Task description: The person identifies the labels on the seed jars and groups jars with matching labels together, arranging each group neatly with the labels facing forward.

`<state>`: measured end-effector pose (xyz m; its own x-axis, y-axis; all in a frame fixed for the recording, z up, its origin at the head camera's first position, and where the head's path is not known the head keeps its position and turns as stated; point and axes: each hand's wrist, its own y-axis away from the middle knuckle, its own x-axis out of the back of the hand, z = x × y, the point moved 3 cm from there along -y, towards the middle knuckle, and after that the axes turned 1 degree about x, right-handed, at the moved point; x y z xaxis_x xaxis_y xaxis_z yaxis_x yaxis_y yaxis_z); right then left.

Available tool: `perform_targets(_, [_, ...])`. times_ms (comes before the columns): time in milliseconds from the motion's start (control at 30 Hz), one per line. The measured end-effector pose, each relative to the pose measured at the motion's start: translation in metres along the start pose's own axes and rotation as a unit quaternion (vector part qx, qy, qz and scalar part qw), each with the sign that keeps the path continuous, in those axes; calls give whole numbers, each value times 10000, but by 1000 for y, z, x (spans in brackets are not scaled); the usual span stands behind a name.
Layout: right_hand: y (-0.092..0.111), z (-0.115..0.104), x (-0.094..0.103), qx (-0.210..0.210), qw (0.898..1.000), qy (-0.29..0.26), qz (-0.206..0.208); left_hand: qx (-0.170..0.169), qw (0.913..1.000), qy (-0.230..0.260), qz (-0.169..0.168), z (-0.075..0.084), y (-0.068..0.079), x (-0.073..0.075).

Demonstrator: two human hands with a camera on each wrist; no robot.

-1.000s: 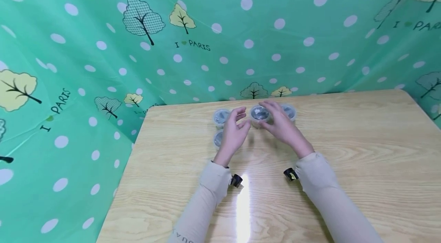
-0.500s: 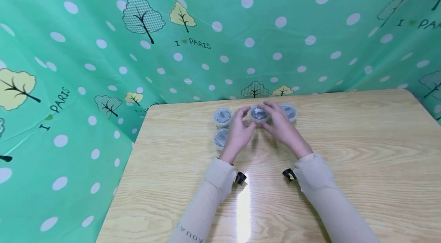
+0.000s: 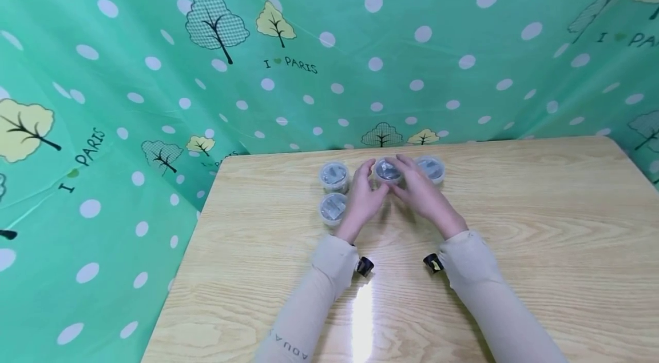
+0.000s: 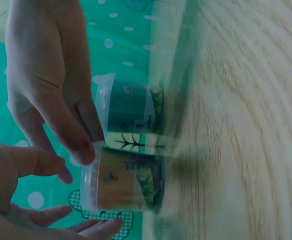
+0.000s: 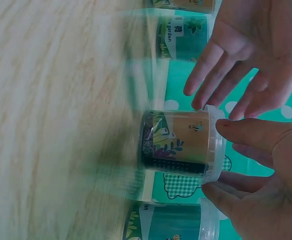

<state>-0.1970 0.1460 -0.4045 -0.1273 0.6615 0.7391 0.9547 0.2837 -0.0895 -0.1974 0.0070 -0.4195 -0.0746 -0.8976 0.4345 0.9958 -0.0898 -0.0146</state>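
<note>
A small lidded plastic tub [image 5: 181, 142] with a brown, printed side and clear lid stands upright between the two hands. My right hand [image 3: 423, 191] pinches its lid rim between thumb and fingers. On the tub's left, my left hand [image 3: 364, 196] has its fingers spread and extended, fingertips close to the lid. Whether they touch it I cannot tell. Just right of the held tub is a green-sided tub [image 4: 131, 105]. Two more tubs, a back one [image 3: 333, 173] and a front one [image 3: 332, 207], stand left of my left hand, which partly covers the front one.
The wooden table [image 3: 515, 237] carries all the tubs near its back edge. A green dotted cloth [image 3: 329, 66] hangs behind and at the left. Small black cameras, one on the left wrist [image 3: 364, 266] and one on the right wrist [image 3: 433, 263], jut inward.
My left hand has moved right, nearer the middle tub, uncovering more of the two left tubs. My right hand stays at the middle tub's rim with little movement.
</note>
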Motion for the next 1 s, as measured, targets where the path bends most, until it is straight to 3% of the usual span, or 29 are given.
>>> perform_targets(200, [1,1,-6,203,9996,211,4,112,9998,93,-111,-2,1,-6])
perform_targets(433, [-3,1,-9,533,9969,543,216,182,9997,151,105,-2,-1,-7])
perform_targets(800, [-1,0,-19,589,9947,674,507,316,9988,357,110,-6,3,-6])
perform_targets(1000, [3,-1,-12,621,9942,650,594,236,9982,543,42,-2,0,-8])
